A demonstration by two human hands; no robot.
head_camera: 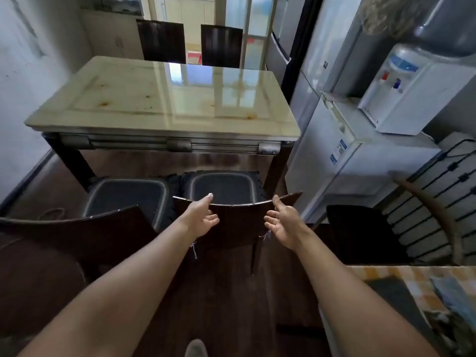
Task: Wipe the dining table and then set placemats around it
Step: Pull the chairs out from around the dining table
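The dining table (123, 99) has a glossy cream top with brown stains and stands ahead of me. Nothing lies on it. A dark wooden chair (237, 217) with a grey seat cushion (222, 185) is pulled back from the table's near edge. My left hand (202, 216) reaches to the left part of the chair's backrest, fingers relaxed, thumb near the top rim. My right hand (283, 220) is at the right part of the backrest, palm turned inward and fingers spread. Neither hand holds anything. No cloth or placemats are visible.
A second dark chair (77, 228) with a cushion (126, 197) stands to the left. Two more chairs (162, 42) are at the far side. A fridge (342, 140) and water dispenser (401, 94) line the right. A patterned tablecloth (401, 284) shows at lower right.
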